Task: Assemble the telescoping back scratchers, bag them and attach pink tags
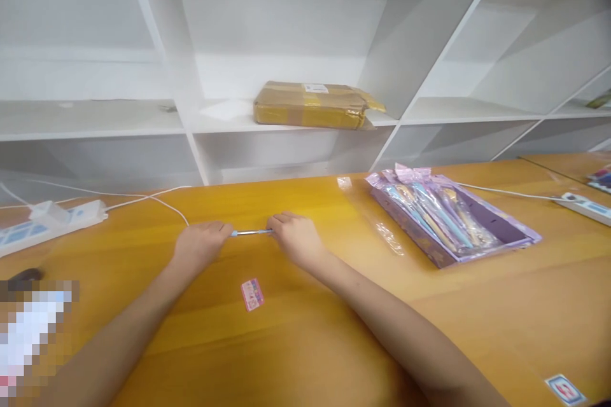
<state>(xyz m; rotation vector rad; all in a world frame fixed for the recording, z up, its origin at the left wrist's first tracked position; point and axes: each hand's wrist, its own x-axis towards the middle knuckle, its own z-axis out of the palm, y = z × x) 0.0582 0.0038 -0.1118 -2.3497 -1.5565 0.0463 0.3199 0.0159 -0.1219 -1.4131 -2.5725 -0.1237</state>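
Observation:
Between my two hands, just above or on the wooden table, lies a slim pen (249, 233), silvery in the middle and light blue towards its ends. My left hand (201, 247) is closed around its left end. Its right end is gripped by the closed fingers of my right hand (293, 238). Both ends are hidden inside the hands. Closer to me, a small pink printed card (252, 294) rests flat on the table (286, 343).
To the right, a purple box (506, 229) holds several pens in clear wrappers (434, 213). Clear plastic wrapping (389, 238) lies beside it. Power strips (52, 222) with white cables sit left and right. A taped carton (312, 105) stands on the white shelf behind.

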